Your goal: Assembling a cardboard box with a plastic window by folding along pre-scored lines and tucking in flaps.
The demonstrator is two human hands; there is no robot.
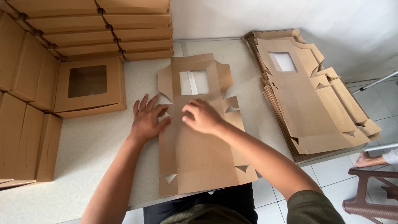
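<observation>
While the flat box blank [199, 137] lies unfolded in the middle of the frame, window cut-out toward the top, it is pressed down by both hands near its upper third. The left hand [147, 120] is laid flat with fingers spread, palm partly on the table and fingertips on the blank's left edge beside a side flap; nothing is gripped by it. The right hand [202, 117] is loosely curled with fingertips resting on the cardboard just below the window, and no hold around any flap can be seen. The step in hand is judged to be the creasing of the blank before its walls are raised; for the next move a side flap would have to be lifted along its scored line while the panel is kept pinned. Right of centre, a stack of identical unfolded blanks [306, 95] is piled at the table's edge, slightly fanned. In the left part of the frame a finished windowed box [89, 87] is set apart from the blank, and rows of assembled boxes [95, 29] are stacked along the top and left edges. A pale speckled table [95, 141] carries everything. A white wall [269, 16] is seen behind, light floor tiles [331, 170] at lower right, a brown plastic stool [373, 195] in the corner, and another person's bare foot [367, 159] nearby.
</observation>
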